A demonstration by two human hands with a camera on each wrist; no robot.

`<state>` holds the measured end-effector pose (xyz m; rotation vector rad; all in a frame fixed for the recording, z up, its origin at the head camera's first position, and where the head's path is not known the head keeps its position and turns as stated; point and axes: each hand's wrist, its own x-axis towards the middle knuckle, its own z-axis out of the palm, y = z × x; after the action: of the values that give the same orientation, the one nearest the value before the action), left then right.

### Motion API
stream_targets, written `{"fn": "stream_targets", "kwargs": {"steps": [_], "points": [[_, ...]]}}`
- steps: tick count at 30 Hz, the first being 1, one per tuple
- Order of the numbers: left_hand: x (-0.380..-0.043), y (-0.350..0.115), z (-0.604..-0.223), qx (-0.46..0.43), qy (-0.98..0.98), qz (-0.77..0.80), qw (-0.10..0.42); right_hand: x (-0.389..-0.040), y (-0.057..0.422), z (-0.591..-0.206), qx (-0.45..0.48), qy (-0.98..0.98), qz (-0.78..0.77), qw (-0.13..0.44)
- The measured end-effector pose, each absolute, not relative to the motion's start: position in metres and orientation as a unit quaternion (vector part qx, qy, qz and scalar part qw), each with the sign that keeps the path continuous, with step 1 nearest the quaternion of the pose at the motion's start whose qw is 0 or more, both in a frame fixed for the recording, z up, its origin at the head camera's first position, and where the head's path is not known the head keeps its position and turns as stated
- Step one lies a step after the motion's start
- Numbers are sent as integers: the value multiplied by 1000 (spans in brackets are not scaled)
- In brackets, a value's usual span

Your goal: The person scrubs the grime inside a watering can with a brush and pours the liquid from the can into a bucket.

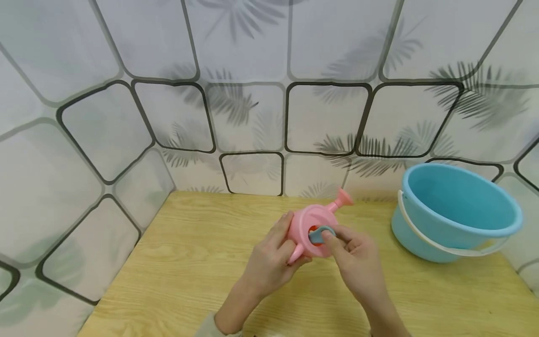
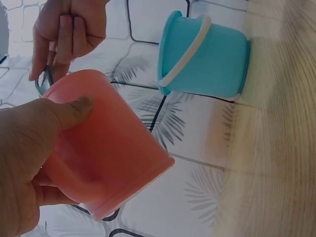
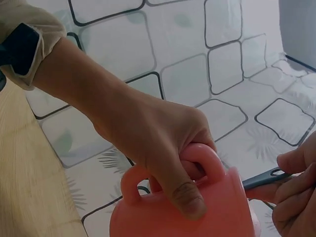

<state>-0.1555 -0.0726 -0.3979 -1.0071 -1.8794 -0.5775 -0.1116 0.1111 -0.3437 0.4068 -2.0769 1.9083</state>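
Note:
My left hand (image 1: pixel 269 262) grips a pink toy watering can (image 1: pixel 313 215) by its body and handle, with the thumb lying along its side in the left wrist view. The can is tilted, and its spout (image 1: pixel 343 199) points away to the right. A blue-grey handle with a hole at its end (image 3: pixel 264 178) sticks out of the round opening. My right hand (image 1: pixel 360 260) pinches this handle between thumb and fingers. Something orange-red shows inside the opening beside it. The rest of the blue-grey piece is hidden within the can.
A light-blue bucket (image 1: pixel 425 224) with a white carrying handle (image 1: pixel 425 238) stands to the right on the wood-grain table (image 1: pixel 177 262). Behind and to the left rises a wall covering (image 1: pixel 248 121) with rounded outlines and leaf prints.

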Motion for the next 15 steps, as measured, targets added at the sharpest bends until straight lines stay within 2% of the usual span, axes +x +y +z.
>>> {"fn": "stream_targets", "kwargs": {"steps": [4, 9, 15], "points": [[-152, -71, -401, -409, -762, -235, 444, -106, 106, -352, 180, -758, 579, 240], [-155, -72, -395, -401, -762, -221, 459, -110, 106, -353, 198, -768, 544, 273], [-165, -70, -382, -405, -761, -197, 467, -122, 114, -350, 274, -782, 444, 340]]}}
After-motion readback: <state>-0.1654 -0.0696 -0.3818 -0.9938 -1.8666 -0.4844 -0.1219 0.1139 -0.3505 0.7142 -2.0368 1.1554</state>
